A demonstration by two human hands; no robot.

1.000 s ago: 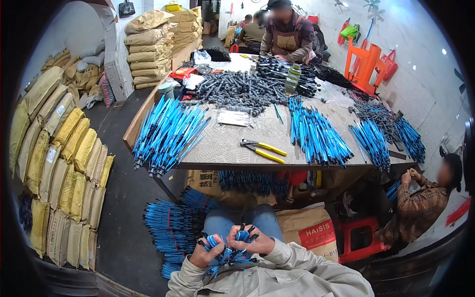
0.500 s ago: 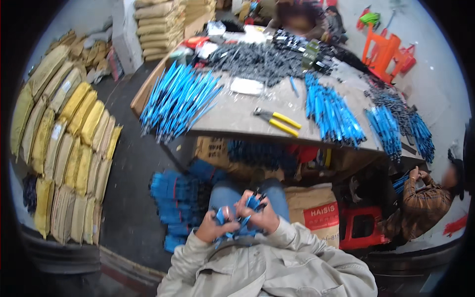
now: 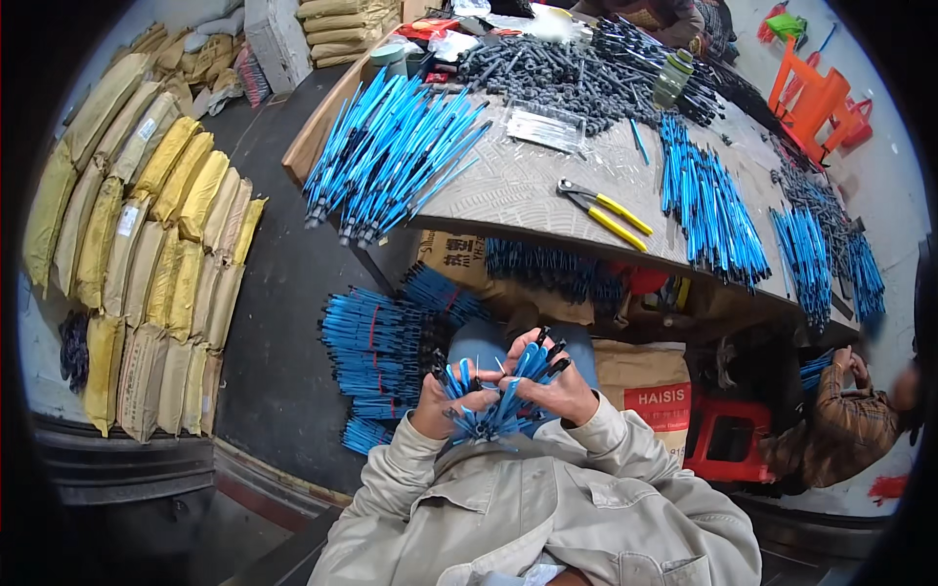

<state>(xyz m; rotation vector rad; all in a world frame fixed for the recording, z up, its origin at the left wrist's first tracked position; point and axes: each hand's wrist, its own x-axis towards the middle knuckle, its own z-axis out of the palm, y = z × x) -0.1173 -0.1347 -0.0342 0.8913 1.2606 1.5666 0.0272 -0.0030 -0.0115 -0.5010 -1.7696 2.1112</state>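
Low over my lap, both hands grip thin blue sticks with black ends. My left hand [image 3: 442,405] is closed round a few of them. In my right hand [image 3: 564,396], fingers wrapped, is a thicker bunch of blue sticks [image 3: 532,365], black tips pointing away from me. The lower ends spread in a fan between my two palms. My hands are close together, thumbs facing each other. On the floor left of my knees lie stacked bundles of similar blue sticks [image 3: 354,332], tied with red bands.
Ahead stands a table [image 3: 489,210] with blue stick piles [image 3: 391,146], yellow-handled cutting pliers [image 3: 608,215], a clear box [image 3: 545,127] and a heap of dark grey parts [image 3: 557,83]. Stacked sacks [image 3: 156,254] line the left. A red stool [image 3: 728,439] and another person [image 3: 845,420] are at right.
The whole view has shifted, so the table and sacks appear higher and farther right. The sticks in my hands now stand fanned out and show more clearly.
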